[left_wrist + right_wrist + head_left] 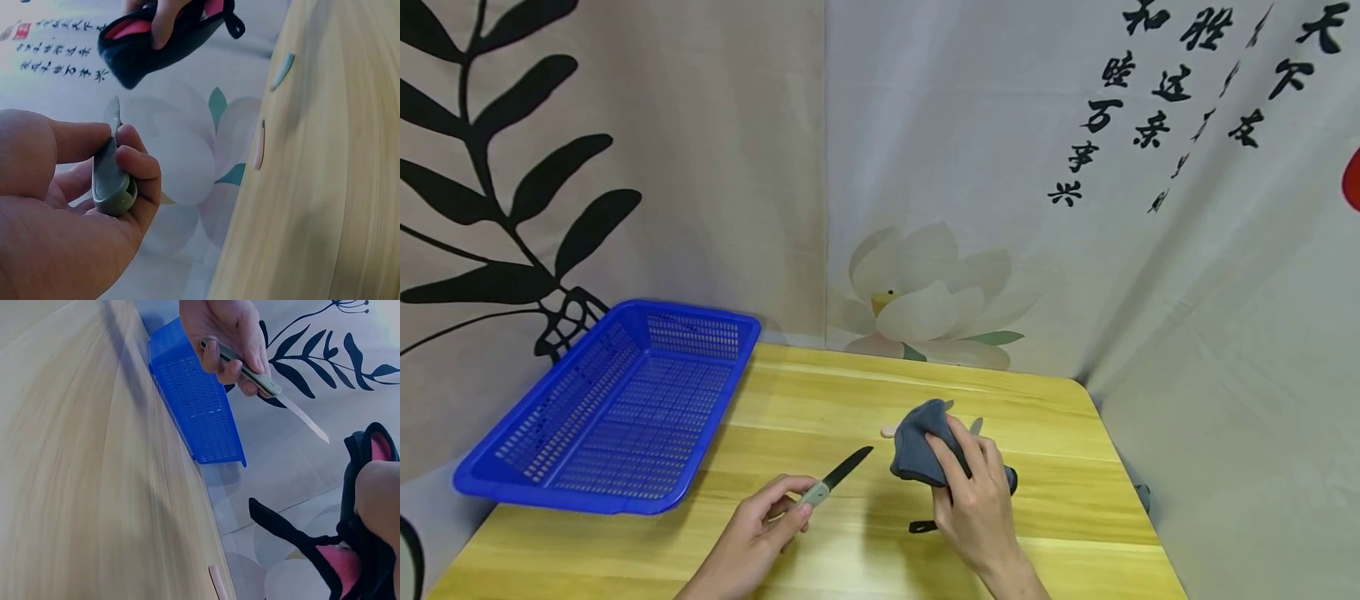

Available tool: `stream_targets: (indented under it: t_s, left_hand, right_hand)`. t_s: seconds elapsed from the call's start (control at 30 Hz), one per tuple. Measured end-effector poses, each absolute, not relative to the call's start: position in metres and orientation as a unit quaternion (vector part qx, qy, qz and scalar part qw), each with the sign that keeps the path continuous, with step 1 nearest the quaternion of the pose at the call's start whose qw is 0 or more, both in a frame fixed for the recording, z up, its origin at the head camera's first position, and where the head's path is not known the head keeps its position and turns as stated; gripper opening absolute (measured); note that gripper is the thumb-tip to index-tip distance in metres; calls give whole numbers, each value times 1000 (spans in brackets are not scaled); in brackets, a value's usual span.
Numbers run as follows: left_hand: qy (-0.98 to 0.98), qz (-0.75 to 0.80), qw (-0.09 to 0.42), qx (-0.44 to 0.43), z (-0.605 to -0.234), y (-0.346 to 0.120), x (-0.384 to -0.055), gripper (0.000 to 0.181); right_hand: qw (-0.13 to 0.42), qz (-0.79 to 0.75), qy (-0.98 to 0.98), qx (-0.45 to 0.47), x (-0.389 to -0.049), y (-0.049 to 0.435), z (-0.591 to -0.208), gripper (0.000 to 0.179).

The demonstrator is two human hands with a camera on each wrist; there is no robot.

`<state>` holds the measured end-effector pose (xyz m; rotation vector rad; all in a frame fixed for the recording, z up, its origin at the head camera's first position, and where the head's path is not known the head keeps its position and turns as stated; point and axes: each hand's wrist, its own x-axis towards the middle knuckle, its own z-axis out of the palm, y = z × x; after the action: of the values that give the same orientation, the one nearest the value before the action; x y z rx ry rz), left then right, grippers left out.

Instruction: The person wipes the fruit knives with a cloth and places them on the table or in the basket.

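My left hand (760, 525) grips a small folding knife (847, 468) by its pale green handle. Its dark-looking blade is out and points up and right, toward the cloth. The left wrist view shows the slotted handle (114, 184) between thumb and fingers. To its right, my right hand (976, 500) holds a bunched dark grey cloth piece (917, 442) above the table. In the right wrist view, the cloth (350, 487) has a pink inside and a black strap (281, 525); its exact kind cannot be told. Knife blade and cloth are apart.
A blue plastic basket (700, 392) stands at the table's left, with no contents visible. Behind the cloth, partly hidden, lie small items with blade-like tips (976, 426). The left wrist view shows a pink one (259, 145) and a teal one (283, 72). Printed curtains (737, 167) border the wooden table.
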<state>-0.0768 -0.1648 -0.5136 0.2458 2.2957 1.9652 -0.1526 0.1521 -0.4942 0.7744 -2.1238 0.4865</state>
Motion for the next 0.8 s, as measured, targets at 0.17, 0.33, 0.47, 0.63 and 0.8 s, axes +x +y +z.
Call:
stream_targets:
  t_s: [0.17,0.33,0.47,0.63,0.8]
  left_hand:
    - [754,648,32,100,-514,-169,-74,31]
    - [758,643,19,102,-512,-173,-73,30]
    - [764,638,11,94,-511,-176,-72,30]
    - [768,636,5,77,-510,-177,-71,29]
    - [772,632,-5,73,-510,-178,-70,28]
  right_hand:
    - [404,202,-840,300,-150,158,-497,47]
    - [408,207,-839,293,-145,164,-500,48]
    - [408,210,-841,287,-142,169,-502,48]
    - [414,215,-837,287,-138,174,-504,44]
    - [421,220,-832,287,-133,179,-506,42]
